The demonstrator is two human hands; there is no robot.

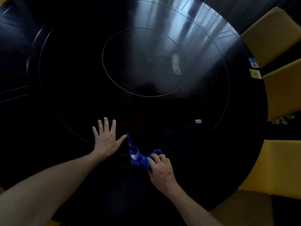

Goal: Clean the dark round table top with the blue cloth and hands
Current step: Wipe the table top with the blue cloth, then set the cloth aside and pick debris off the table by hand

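Observation:
The dark round table top (203, 144) fills most of the view, glossy, with thin concentric rings and a round centre panel. A crumpled blue cloth (138, 158) lies on it near the front edge. My right hand (160, 168) grips the cloth's right end, fingers curled into the fabric. My left hand (105, 137) rests flat on the table to the left, fingers spread, and its thumb tip touches the cloth's far corner.
Yellow chairs (276, 88) stand around the table's right side. Two small stickers (254, 69) sit at the right rim, and a small white tag (198, 121) lies on the table right of centre. Light reflects off the far part of the surface.

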